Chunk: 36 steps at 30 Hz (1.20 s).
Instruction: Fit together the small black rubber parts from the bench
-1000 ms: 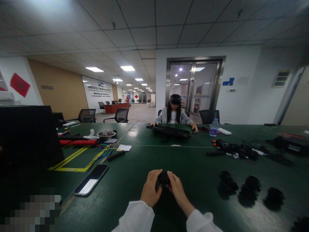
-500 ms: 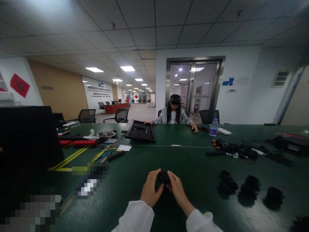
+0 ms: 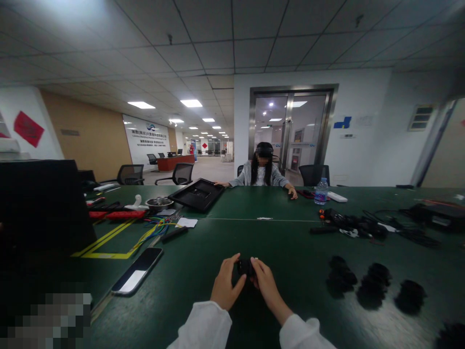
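Between my two hands, just above the green table, is a small black round part (image 3: 245, 266); its exact kind does not show. My left hand (image 3: 225, 283) curls around its left side with thumb and fingers. On the other side, my right hand (image 3: 268, 286) grips the part with its fingertips, and some of those fingers are hidden behind it. Several similar black ribbed parts stand to the right, among them a stacked pair (image 3: 375, 285) and a single one (image 3: 411, 295).
A phone (image 3: 138, 271) lies left of my hands, near coloured wires (image 3: 156, 230) and a metal bowl (image 3: 160, 203). Across the green table (image 3: 254, 237) a person (image 3: 262, 167) touches a black tray (image 3: 199, 195). A water bottle (image 3: 321, 191) and black cables (image 3: 358, 225) are on the right.
The black tray has swung and shifted left under the other person's hand. My hands and the black part stay almost in place.
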Each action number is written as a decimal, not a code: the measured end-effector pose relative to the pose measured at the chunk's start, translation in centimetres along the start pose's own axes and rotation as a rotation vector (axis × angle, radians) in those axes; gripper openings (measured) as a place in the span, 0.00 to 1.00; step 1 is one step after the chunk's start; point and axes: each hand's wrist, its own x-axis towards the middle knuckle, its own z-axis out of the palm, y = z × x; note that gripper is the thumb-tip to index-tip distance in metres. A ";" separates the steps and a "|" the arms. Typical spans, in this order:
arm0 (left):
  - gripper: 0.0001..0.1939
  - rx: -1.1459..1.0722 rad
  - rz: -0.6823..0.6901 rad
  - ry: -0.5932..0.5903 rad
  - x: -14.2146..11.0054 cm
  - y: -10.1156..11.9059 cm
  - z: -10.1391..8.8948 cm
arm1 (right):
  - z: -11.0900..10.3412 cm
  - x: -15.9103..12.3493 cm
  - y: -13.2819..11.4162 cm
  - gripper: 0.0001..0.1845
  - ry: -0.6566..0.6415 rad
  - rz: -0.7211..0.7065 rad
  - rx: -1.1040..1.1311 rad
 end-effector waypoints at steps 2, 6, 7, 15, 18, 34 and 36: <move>0.24 0.001 -0.004 0.001 0.0 -0.1 0.1 | 0.0 -0.1 -0.1 0.21 -0.005 0.005 -0.005; 0.24 0.013 -0.041 -0.002 0.0 -0.1 0.1 | 0.0 -0.4 -0.6 0.20 -0.007 0.016 -0.035; 0.24 0.015 -0.055 -0.004 0.0 0.0 0.1 | 0.0 -0.4 -0.7 0.20 -0.008 0.021 -0.044; 0.24 0.042 -0.134 -0.023 0.0 0.2 0.0 | 0.0 -0.4 -0.7 0.20 -0.039 0.018 -0.060; 0.23 0.046 -0.129 -0.013 0.0 0.1 0.0 | 0.1 -0.3 -0.5 0.21 -0.047 0.021 -0.064; 0.20 -0.021 -0.125 0.027 0.1 0.1 -0.1 | -0.1 -0.3 -0.2 0.21 -0.179 -0.054 -0.189; 0.19 -0.028 -0.131 0.036 0.2 0.0 -0.1 | -0.1 -0.4 -0.3 0.21 -0.197 -0.061 -0.206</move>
